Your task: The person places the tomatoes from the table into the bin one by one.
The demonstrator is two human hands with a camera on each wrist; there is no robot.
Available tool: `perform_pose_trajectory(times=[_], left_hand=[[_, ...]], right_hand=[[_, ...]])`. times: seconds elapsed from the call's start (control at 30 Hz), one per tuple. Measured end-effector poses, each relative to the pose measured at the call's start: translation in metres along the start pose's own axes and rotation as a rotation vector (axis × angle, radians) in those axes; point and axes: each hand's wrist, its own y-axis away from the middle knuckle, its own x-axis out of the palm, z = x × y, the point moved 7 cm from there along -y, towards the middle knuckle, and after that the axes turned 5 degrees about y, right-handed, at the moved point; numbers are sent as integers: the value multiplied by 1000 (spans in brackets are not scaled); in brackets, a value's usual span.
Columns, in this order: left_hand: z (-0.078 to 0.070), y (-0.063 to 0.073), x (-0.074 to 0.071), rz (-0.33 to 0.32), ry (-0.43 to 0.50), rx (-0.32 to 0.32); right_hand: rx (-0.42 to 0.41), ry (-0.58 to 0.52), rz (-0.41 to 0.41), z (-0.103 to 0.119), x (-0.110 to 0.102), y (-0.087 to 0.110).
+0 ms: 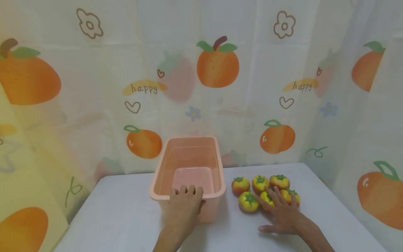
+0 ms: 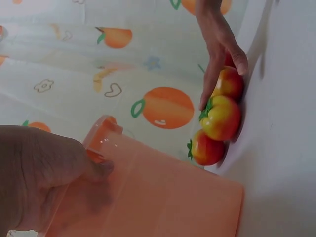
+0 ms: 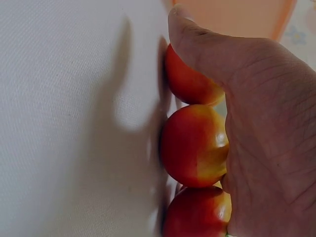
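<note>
A pink plastic bin (image 1: 189,140) stands on the table in the head view, with nothing visible inside it. My left hand (image 1: 185,210) grips its near rim, fingers curled over the edge and thumb (image 2: 98,168) against the outer wall. To the right of the bin, several yellow-red persimmons (image 1: 248,202) with green leafy tops sit close together in two rows. My right hand (image 1: 283,211) is spread over the front row, palm down, and partly covers it. In the right wrist view the palm lies against persimmons (image 3: 194,145), and the thumb points toward the bin.
The white table (image 1: 119,213) has its far edge against a hanging cloth (image 1: 245,105) printed with oranges, flowers and hearts. Cloth also closes off the left and right sides.
</note>
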Motion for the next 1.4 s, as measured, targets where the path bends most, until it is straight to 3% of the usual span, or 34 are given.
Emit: perform_pose_trajectory(times=[0.47, 0.67, 0.8, 1.03, 1.4], left_hand=[[-10, -14, 11, 79, 29, -59], [-10, -11, 0, 34, 48, 14], [-7, -10, -8, 33, 88, 20], [-9, -9, 0, 107, 12, 62], [-10, -7, 0, 68, -25, 112]], right_hand=[[-14, -11, -26, -5, -1, -4], [-7, 20, -33, -7, -8, -5], [15, -8, -17, -8, -13, -4], [32, -40, 76, -4, -5, -4], [66, -56, 132, -4, -2, -3]])
